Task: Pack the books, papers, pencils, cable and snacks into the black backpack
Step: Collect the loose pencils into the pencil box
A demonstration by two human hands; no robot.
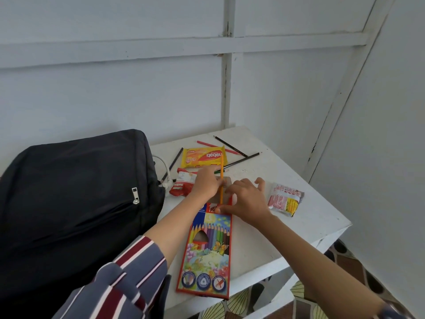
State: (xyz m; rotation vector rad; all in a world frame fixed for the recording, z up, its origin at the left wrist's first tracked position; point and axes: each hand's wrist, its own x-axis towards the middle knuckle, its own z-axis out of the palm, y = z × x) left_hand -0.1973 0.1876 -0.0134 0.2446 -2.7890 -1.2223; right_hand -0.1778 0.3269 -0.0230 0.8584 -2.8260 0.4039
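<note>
Yellow pencil pinched in left hand, lengthwise into pencil box; box mouth steadied under right hand, fingers curled.

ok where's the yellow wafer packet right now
The yellow wafer packet lies at the back of the white table, just right of the black backpack, beyond the red snack packet and loose pencils.
</note>
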